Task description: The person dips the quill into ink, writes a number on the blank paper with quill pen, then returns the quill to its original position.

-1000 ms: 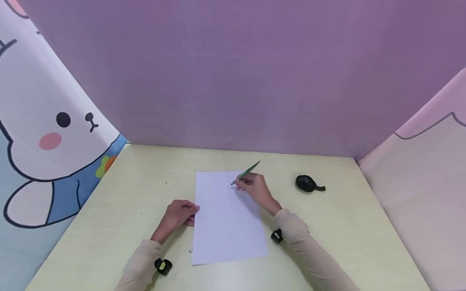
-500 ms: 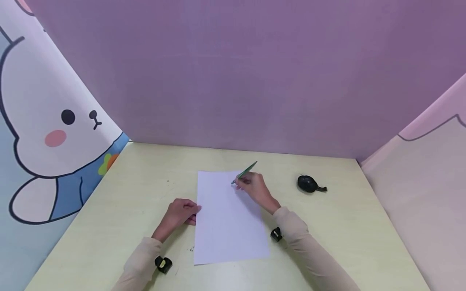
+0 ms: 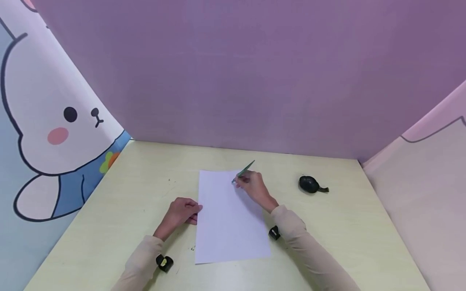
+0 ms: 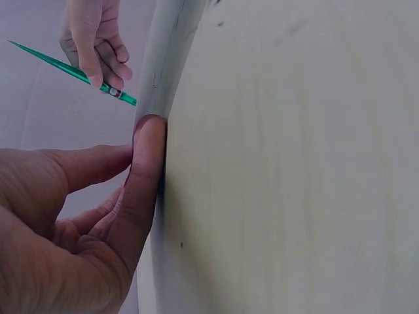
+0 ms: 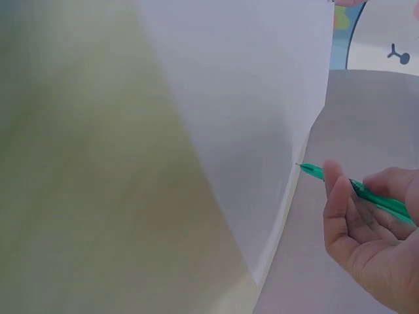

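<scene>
Two-handed: pinches green pen (image 4: 52,63) in curled fingers of right hand (image 3: 256,189), tip-down over far end of white paper (image 3: 231,222), perhaps touching. Grips paper's left edge between thumb and finger of left hand (image 3: 181,211).

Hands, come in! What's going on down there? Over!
Right hand gripping green pen over paper, near top. Left hand touching paper's left edge. Black object right of paper, out of the way.

No lettering or number is legible on the white sheet (image 3: 227,230), the green pen (image 3: 247,167) or the black object (image 3: 308,184) toward the right edge of the table (image 3: 364,242). The pen's small markings defy reading.
</scene>
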`<state>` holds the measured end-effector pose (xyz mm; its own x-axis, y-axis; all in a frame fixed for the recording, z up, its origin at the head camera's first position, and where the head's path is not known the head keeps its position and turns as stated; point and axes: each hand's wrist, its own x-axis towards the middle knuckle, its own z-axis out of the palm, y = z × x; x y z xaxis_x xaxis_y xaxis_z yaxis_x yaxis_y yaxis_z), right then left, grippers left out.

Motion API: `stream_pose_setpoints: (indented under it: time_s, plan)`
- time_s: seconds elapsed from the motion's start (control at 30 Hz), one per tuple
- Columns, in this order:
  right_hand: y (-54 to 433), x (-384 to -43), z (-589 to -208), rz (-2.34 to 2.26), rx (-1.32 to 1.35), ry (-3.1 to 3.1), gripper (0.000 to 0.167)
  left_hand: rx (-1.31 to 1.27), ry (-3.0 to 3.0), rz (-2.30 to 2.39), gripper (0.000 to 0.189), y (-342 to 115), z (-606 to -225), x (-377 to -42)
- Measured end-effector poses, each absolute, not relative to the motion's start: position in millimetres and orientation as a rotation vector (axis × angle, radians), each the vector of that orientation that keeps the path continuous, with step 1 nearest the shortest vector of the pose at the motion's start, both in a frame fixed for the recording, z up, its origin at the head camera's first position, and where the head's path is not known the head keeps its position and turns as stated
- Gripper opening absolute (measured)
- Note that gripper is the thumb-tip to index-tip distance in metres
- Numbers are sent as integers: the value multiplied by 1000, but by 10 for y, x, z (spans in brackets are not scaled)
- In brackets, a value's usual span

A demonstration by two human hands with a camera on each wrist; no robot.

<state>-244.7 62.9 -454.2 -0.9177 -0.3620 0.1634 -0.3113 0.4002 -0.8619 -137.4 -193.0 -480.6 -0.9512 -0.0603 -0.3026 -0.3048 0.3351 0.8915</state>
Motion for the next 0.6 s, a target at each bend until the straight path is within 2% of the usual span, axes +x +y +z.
stream_pose_setpoints:
  time_s: [0.6]
  plan:
    - [614,-2472,-4572,-1536,-621,2583,11,-338,2366,1686,15,-1902,-4819,-1385]
